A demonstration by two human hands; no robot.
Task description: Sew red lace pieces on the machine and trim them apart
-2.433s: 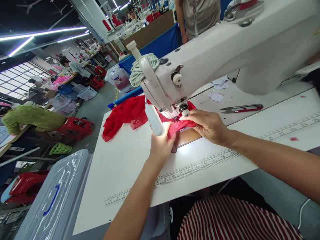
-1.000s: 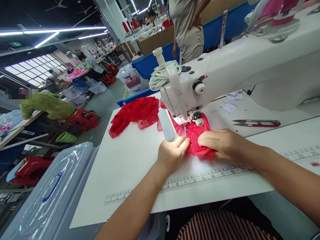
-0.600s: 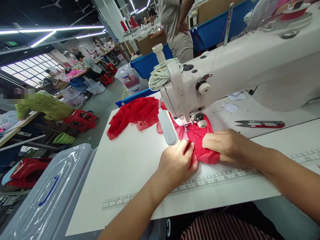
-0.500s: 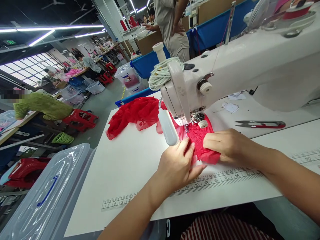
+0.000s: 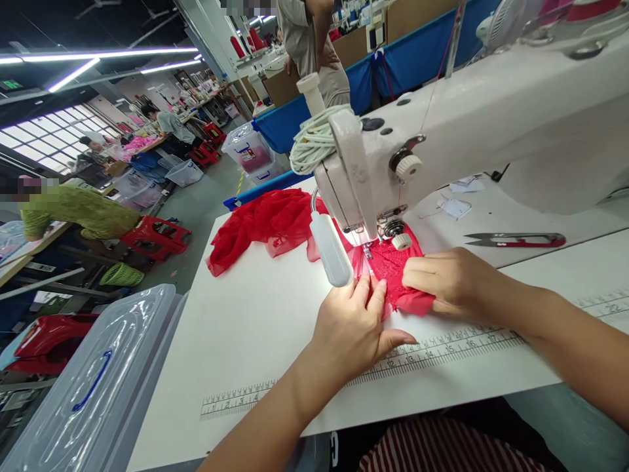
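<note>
Red sheer fabric with a lacy part point(image 5: 393, 270) lies under the presser foot point(image 5: 367, 250) of a white sewing machine point(image 5: 457, 124). My left hand point(image 5: 351, 321) rests flat on the near left edge of this fabric, fingers stretched toward the foot and thumb out to the right. On the right side, my right hand point(image 5: 442, 282) has its fingers curled closed on the fabric's edge. A grey-white lamp point(image 5: 332, 250) hangs beside the needle and lights the cloth. More of the red fabric point(image 5: 265, 223) is bunched on the table beyond the machine head.
Thread snips point(image 5: 515, 240) lie right of the machine, near small white paper labels point(image 5: 456, 207). A printed ruler point(image 5: 236, 400) runs along the table's front. At left stands a lidded clear plastic bin point(image 5: 98, 373). A person point(image 5: 317, 52) stands behind the machine; others sit at left.
My left thumb has spread farther out to the right, away from the fabric. The right hand still grips the fabric's edge. The camera view has shifted slightly.
</note>
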